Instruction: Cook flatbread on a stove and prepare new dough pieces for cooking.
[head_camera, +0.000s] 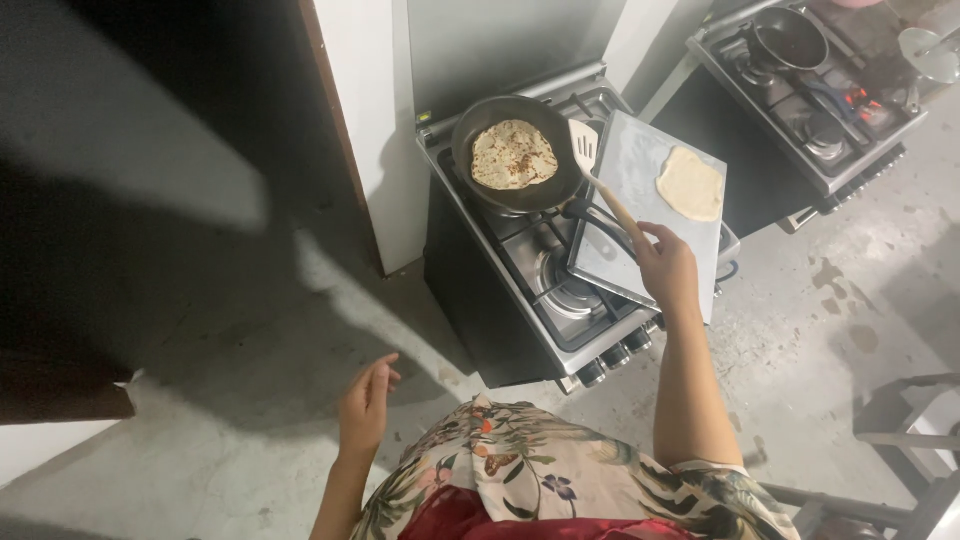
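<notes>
Right hand (668, 268) grips the spatula (597, 170), blade at the pan's rim.
Just beyond its blade the browned flatbread (514, 154) sits in the pan (470, 180); left hand (367, 402) hangs loose, empty. Risk: a shallow scoop could tear it.

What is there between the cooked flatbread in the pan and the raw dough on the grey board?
In the head view, the spatula blade lies between the flatbread and the raw dough, held by the right hand.
</notes>
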